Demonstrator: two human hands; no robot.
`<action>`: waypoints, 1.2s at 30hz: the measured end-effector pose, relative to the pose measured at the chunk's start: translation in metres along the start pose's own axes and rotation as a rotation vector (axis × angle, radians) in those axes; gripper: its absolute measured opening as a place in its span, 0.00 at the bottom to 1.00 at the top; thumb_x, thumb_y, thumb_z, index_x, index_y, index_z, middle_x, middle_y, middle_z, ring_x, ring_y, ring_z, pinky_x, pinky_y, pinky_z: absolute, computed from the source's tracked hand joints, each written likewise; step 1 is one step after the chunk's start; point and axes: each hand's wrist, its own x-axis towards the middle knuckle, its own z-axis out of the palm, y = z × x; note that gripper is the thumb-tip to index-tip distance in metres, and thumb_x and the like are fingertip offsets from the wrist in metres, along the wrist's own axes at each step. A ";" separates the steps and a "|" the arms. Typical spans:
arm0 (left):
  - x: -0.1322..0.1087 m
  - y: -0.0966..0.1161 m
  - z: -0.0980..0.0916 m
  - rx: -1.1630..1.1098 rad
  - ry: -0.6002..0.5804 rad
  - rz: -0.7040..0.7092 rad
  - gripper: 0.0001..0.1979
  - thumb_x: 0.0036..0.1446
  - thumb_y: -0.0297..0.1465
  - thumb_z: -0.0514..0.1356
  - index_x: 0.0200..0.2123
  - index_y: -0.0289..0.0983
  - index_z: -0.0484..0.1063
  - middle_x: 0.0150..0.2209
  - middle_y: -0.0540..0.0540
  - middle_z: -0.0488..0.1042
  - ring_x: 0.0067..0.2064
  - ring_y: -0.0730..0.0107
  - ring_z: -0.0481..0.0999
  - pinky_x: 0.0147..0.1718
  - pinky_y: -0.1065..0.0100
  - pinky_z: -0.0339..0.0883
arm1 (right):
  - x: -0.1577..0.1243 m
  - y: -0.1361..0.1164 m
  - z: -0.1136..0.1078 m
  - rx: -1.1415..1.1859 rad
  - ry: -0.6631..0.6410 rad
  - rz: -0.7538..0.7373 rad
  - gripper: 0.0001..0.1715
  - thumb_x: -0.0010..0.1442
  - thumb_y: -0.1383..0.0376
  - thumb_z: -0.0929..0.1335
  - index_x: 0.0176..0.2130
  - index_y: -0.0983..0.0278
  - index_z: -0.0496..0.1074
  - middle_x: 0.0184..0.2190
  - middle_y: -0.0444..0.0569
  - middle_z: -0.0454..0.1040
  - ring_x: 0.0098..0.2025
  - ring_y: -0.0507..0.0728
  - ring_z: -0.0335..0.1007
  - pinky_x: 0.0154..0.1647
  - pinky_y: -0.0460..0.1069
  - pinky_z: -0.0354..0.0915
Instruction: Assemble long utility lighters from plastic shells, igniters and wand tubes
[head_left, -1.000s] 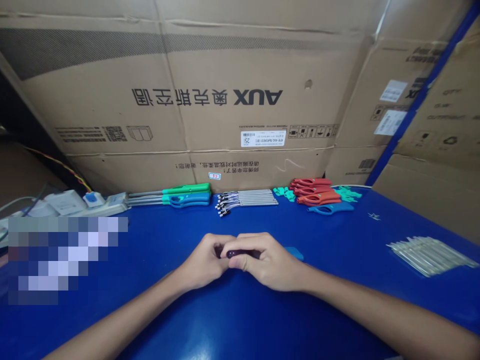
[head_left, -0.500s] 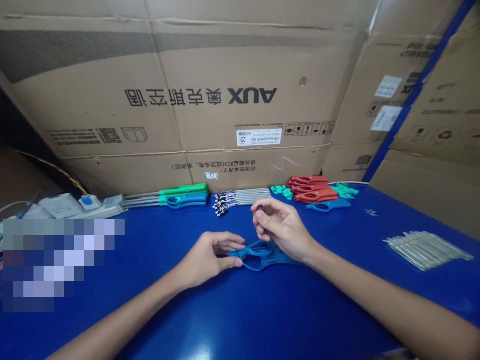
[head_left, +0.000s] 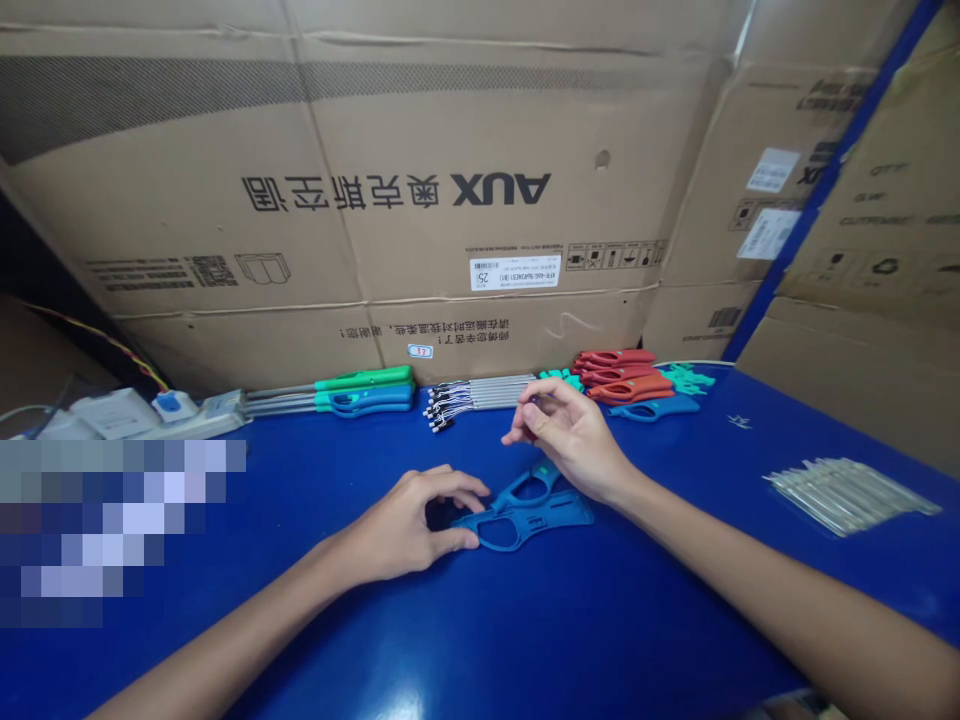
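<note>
Two blue lighter casing halves lie partly overlapping on the table. The nearer half (head_left: 566,512) shows its hollow inside and trigger loop; the other half (head_left: 510,492) is angled away behind it. My left hand (head_left: 412,520) has its thumb and curled fingers around their narrow left end, the thumb touching the nearer half. Above the far half, my right hand (head_left: 574,430) is raised, its thumb bent against the curled fingers. Whatever small thing it may pinch is hidden or too blurred to name.
Finished-looking lighters (head_left: 371,400), wired metal tubes (head_left: 495,392), red and orange casings (head_left: 626,385) and small green parts (head_left: 686,379) line the back by a cardboard wall (head_left: 420,120). Clear slender tubes (head_left: 847,497) lie right. A power strip (head_left: 221,412) sits left.
My right hand has lifted slightly away from the casing halves and moved a little right. The far half now lies more turned away from the nearer one. My left hand stays at their narrow end.
</note>
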 end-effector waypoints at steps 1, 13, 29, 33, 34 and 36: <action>0.000 -0.001 0.000 0.003 -0.002 0.006 0.20 0.51 0.33 0.69 0.48 0.38 0.74 0.44 0.45 0.81 0.45 0.63 0.79 0.49 0.62 0.69 | -0.001 0.002 0.001 0.008 -0.001 0.013 0.16 0.56 0.56 0.74 0.38 0.60 0.68 0.27 0.39 0.70 0.30 0.50 0.73 0.40 0.52 0.73; -0.001 0.002 -0.002 0.009 -0.009 -0.017 0.15 0.51 0.34 0.70 0.42 0.37 0.76 0.40 0.47 0.79 0.37 0.68 0.75 0.40 0.68 0.69 | -0.004 0.009 0.007 0.146 0.107 0.015 0.21 0.54 0.57 0.76 0.34 0.59 0.62 0.25 0.37 0.72 0.33 0.51 0.74 0.53 0.58 0.68; -0.003 0.004 0.000 0.023 -0.028 0.010 0.17 0.52 0.33 0.69 0.46 0.38 0.75 0.41 0.46 0.81 0.40 0.66 0.77 0.42 0.65 0.71 | -0.009 0.011 0.014 0.074 0.031 0.049 0.21 0.57 0.54 0.73 0.35 0.59 0.59 0.26 0.37 0.72 0.33 0.51 0.75 0.49 0.57 0.70; -0.002 0.006 -0.001 0.023 -0.048 0.024 0.17 0.52 0.34 0.69 0.45 0.38 0.75 0.41 0.47 0.80 0.39 0.66 0.77 0.42 0.66 0.71 | -0.008 0.009 0.012 -0.144 0.035 -0.064 0.18 0.62 0.53 0.70 0.36 0.59 0.59 0.26 0.39 0.71 0.32 0.51 0.74 0.45 0.54 0.71; -0.002 0.007 -0.002 0.032 -0.052 0.024 0.17 0.52 0.34 0.69 0.45 0.38 0.75 0.41 0.47 0.80 0.39 0.67 0.77 0.41 0.66 0.71 | -0.009 0.008 0.011 -0.217 0.040 -0.094 0.16 0.63 0.54 0.69 0.36 0.60 0.59 0.27 0.40 0.71 0.31 0.51 0.73 0.42 0.53 0.71; -0.002 0.008 -0.002 0.064 -0.055 0.017 0.16 0.52 0.34 0.69 0.44 0.39 0.76 0.40 0.47 0.80 0.38 0.67 0.76 0.41 0.67 0.70 | -0.010 0.004 0.009 -0.351 0.038 -0.119 0.14 0.64 0.55 0.67 0.36 0.60 0.60 0.27 0.41 0.70 0.31 0.51 0.72 0.37 0.51 0.71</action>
